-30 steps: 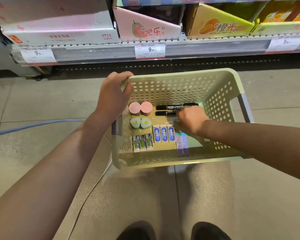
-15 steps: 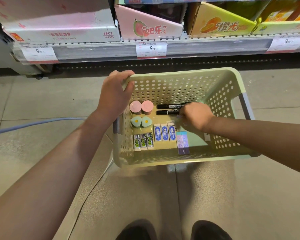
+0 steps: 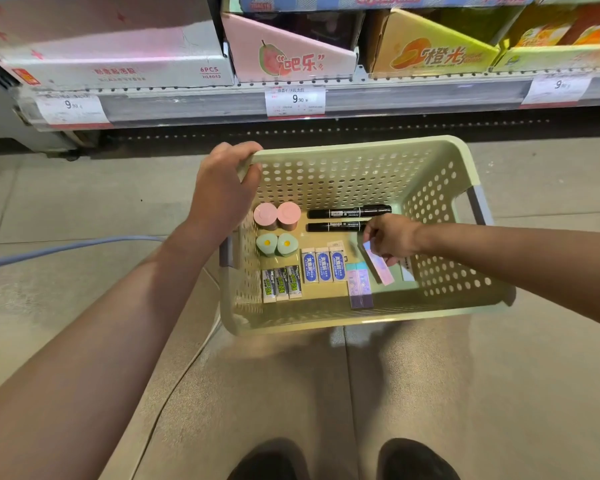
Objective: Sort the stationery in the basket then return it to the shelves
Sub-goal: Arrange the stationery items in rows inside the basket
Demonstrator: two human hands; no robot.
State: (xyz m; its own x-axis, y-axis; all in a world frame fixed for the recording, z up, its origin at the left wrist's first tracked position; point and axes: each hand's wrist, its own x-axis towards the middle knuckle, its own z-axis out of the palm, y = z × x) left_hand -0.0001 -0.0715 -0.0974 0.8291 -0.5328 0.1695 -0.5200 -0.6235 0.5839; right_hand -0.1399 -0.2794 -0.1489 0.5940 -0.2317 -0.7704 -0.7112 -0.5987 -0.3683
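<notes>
On the tiled floor in front of a shop shelf stands a pale green basket with holes in its walls and grey handles at both ends. The left hand grips the basket's far left corner, fingers curled over the rim. The right hand reaches in from the right and pinches a thin pastel packet, pink and bluish, which slants down toward the near right and hangs just above the basket's bottom or touches it; which, cannot be told.

Sorted rows of stationery lie on the bottom. At the far left stand two pink round cases side by side, and just nearer, two green cases with yellow dots. To their right, at the far side, two black markers lie parallel, pointing left to right; the nearer one ends under the right hand. Near the left wall lie three green and white erasers in a row, and right of them three white erasers with blue labels, touching each other. Just right of those lie two more pastel packets, side by side, pointing toward the near wall.

Beside the basket, on the left, a grey cable runs across the floor. The shelf carries price tags and cardboard boxes. Two dark shoes show at the near edge.
</notes>
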